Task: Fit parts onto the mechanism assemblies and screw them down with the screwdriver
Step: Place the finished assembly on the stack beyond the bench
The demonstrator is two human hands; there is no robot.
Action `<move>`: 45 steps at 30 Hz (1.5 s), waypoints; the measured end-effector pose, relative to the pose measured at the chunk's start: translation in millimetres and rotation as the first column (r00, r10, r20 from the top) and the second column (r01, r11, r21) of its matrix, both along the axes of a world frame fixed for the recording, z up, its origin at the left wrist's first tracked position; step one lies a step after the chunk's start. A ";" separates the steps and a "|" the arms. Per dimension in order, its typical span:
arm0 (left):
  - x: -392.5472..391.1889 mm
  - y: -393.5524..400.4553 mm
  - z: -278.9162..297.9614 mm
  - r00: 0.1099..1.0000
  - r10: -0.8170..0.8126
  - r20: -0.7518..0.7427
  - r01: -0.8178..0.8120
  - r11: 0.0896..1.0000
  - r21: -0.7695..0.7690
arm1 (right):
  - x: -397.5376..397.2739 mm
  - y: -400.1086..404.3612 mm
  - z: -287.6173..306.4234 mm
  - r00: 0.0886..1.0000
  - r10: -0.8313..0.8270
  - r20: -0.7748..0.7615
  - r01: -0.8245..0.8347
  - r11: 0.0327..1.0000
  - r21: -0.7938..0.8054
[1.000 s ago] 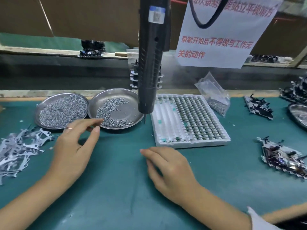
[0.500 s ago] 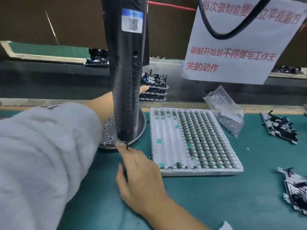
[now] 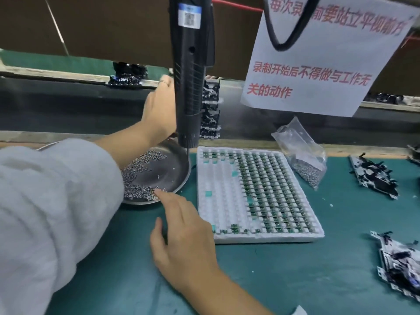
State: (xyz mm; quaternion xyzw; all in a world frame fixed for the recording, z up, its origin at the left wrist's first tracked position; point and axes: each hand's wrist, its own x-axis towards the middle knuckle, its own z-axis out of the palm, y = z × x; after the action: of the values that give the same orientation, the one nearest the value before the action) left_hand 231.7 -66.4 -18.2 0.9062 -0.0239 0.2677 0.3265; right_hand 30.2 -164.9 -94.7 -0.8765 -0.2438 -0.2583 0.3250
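Observation:
A black electric screwdriver (image 3: 193,76) hangs from above over the back of the bench, its bit just above the rim of a steel dish (image 3: 172,160) of small screws. My left hand (image 3: 159,108) reaches past the dish toward a stack of black mechanism assemblies (image 3: 211,114) against the back wall. The screwdriver hides its fingertips. My right hand (image 3: 184,230) lies on the green mat with fingers straight, the forefinger touching the screws at the dish's near edge. A white tray (image 3: 261,239) of small green parts lies right of the dish.
A clear bag of screws (image 3: 304,164) stands behind the tray. Two loose assemblies (image 3: 375,176) (image 3: 400,267) lie at the right. A paper sign (image 3: 318,64) and a black cable hang overhead. Another dark stack (image 3: 127,73) sits on the back ledge.
My left arm has stretched from the mat across the dish to the back stack. My right forefinger has slid up onto the screws at the dish's edge.

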 end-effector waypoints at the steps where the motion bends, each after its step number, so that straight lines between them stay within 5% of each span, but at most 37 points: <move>1: -7.4 4.1 5.3 0.998 0.054 0.042 -0.053 0.999 -0.004 | -0.4 -0.2 0.1 1.000 -0.002 -0.006 0.002 1.000 0.012; 7: -101.1 57.9 16.4 0.972 0.132 0.192 -0.154 0.983 0.104 | -1.2 -1.3 -5.2 1.000 0.026 0.009 -0.027 0.984 0.175; 14: -227.8 95.4 -10.6 0.973 -0.034 0.228 -0.070 0.899 0.433 | -1.9 -5.0 -9.2 0.993 0.073 0.088 -0.103 0.908 0.405; 17: -265.9 100.4 -31.7 0.975 -0.143 0.170 0.045 0.878 0.477 | -6.8 -7.7 -8.0 0.967 0.180 0.179 -0.226 0.930 0.289; 20: -286.9 99.9 -52.8 0.974 -0.183 0.131 0.093 0.859 0.504 | -10.3 -8.2 -5.9 0.913 0.365 0.181 -0.373 0.928 0.010; 25: -293.0 101.8 -71.8 0.983 -0.169 0.077 0.097 0.822 0.561 | -11.1 -2.6 -8.0 0.869 0.478 0.127 -0.418 0.847 -0.328; 31: -285.0 127.4 -67.1 0.997 -0.059 0.043 0.027 0.851 0.525 | -13.3 -1.2 -9.0 0.861 0.507 0.034 -0.465 0.814 -0.349; 34: -265.3 163.5 -59.3 0.979 0.200 0.047 -0.191 0.802 0.566 | -14.2 -1.0 -8.5 0.885 0.464 0.031 -0.424 0.833 -0.355; 37: -255.3 185.2 -62.2 0.874 0.466 -0.139 -0.306 0.749 0.588 | -14.3 -1.5 -7.8 0.899 0.439 0.011 -0.409 0.846 -0.343; 45: -250.6 190.0 -72.0 0.870 0.481 -0.110 -0.335 0.739 0.584 | -15.4 -0.7 -5.9 0.900 0.436 -0.017 -0.415 0.844 -0.338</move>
State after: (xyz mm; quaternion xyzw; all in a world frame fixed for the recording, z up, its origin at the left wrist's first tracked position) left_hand -18.9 123.6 -90.2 0.9698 0.1435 0.1968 -0.0131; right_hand 14.8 -165.6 -100.6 -0.8344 -0.4819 -0.1611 0.2136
